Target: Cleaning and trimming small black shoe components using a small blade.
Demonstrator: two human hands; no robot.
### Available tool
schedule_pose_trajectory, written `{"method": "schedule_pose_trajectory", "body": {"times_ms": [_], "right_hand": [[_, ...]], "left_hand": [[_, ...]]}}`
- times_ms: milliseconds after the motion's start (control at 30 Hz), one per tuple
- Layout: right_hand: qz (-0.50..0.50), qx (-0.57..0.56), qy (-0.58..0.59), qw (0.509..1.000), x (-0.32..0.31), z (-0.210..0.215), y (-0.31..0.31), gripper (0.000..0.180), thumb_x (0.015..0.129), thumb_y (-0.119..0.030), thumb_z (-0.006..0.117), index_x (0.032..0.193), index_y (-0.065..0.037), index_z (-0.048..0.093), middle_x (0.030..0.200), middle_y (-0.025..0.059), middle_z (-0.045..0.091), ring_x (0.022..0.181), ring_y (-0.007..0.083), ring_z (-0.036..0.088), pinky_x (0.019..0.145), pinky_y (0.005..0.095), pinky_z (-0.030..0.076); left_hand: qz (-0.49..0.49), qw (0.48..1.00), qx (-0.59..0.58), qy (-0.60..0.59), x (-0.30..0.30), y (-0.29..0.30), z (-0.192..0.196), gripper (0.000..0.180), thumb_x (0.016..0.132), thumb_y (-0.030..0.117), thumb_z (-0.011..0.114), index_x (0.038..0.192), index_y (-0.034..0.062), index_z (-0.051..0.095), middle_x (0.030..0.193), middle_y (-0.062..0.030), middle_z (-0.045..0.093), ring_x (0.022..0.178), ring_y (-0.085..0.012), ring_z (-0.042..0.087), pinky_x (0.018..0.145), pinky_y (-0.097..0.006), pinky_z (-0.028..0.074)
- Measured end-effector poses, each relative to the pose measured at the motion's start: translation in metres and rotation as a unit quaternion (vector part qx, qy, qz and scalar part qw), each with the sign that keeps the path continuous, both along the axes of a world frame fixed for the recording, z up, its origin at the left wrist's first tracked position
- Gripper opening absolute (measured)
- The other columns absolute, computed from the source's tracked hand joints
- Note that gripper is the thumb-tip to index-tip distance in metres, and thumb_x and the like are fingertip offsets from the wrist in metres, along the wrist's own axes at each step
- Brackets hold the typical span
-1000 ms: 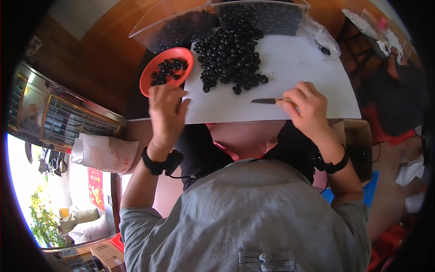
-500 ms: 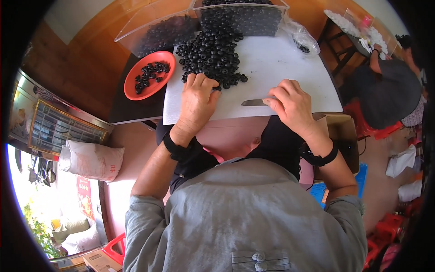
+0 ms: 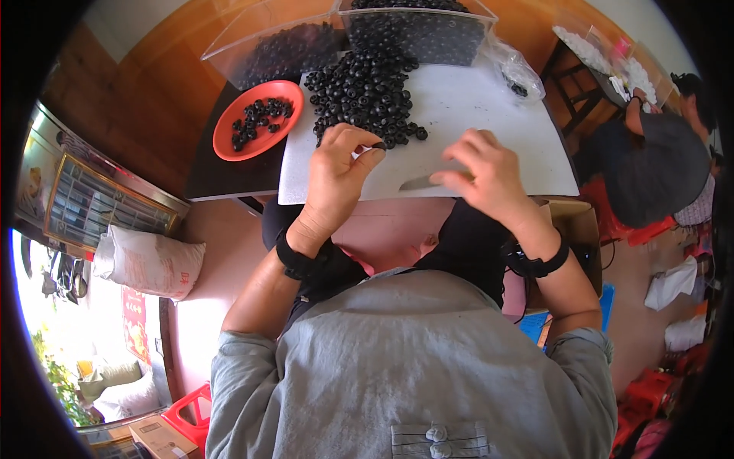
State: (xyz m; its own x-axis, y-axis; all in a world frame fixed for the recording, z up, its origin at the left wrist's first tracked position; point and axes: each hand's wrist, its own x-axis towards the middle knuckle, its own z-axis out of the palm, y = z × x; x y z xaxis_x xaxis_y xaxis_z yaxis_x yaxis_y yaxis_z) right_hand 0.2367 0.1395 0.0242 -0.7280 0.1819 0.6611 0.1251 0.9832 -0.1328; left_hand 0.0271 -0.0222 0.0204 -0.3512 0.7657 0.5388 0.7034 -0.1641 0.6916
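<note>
A heap of small black round pieces, many with a hole in them [image 3: 363, 88], lies on a white board [image 3: 451, 99]. At the heap's near edge, my left hand [image 3: 334, 168] pinches one black piece [image 3: 378, 145] between thumb and forefinger. My right hand [image 3: 485, 172] is closed on a small knife [image 3: 417, 183], its blade pointing left above the board's near edge. Motion blurs some fingers of that hand, and the knife's handle is mostly hidden. Left of the board, an orange plate [image 3: 223, 140] holds several of the same black pieces.
Behind the heap stand two clear bins [image 3: 491, 38] full of black pieces. A clear plastic bag [image 3: 520, 70] lies at the board's far right corner. An open cardboard box [image 3: 585, 222] sits below the board at right. Another person [image 3: 650, 153] sits farther right by a table.
My left hand has lifted slightly from the heap, and a black piece now shows between its fingertips. My right hand and the knife have shifted a little left, the blade tip lower.
</note>
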Motion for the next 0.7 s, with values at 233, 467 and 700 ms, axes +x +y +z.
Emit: {"method": "schedule_pose_trajectory", "body": {"times_ms": [233,467,700], "right_hand": [[-0.074,0.047,0.053,0.995,-0.028,-0.005,0.008,0.026,0.083,-0.029,0.082,0.076,-0.011,0.065,0.081,0.0037,0.059,0.079,0.0263,0.064,0.058,0.0386,0.051],[0.011,-0.415,0.092,0.905,-0.025,0.002,0.001,0.024,0.098,-0.025,0.074,0.087,-0.004,0.071,0.062,0.0021,0.058,0.056,0.0099,0.051,0.052,0.0285,0.041],[0.008,-0.339,0.091,0.936,-0.029,0.004,-0.016,0.023,0.098,-0.022,0.073,0.089,-0.002,0.069,0.062,0.0044,0.058,0.054,0.0114,0.052,0.052,0.0296,0.043]], "left_hand": [[-0.153,0.843,0.011,-0.515,-0.006,0.003,0.002,0.028,0.103,0.010,0.061,0.126,-0.0072,0.065,0.104,-0.0127,0.067,0.088,-0.0186,0.062,0.071,-0.028,0.047],[-0.221,0.808,0.019,-0.547,-0.008,0.009,0.002,0.030,0.104,0.012,0.062,0.127,-0.0052,0.064,0.104,-0.0122,0.066,0.091,-0.0191,0.062,0.070,-0.028,0.047],[-0.249,0.782,0.021,-0.571,-0.004,0.013,-0.012,0.028,0.104,0.009,0.060,0.128,-0.0033,0.066,0.103,-0.0092,0.068,0.092,-0.0169,0.064,0.071,-0.030,0.051]]}}
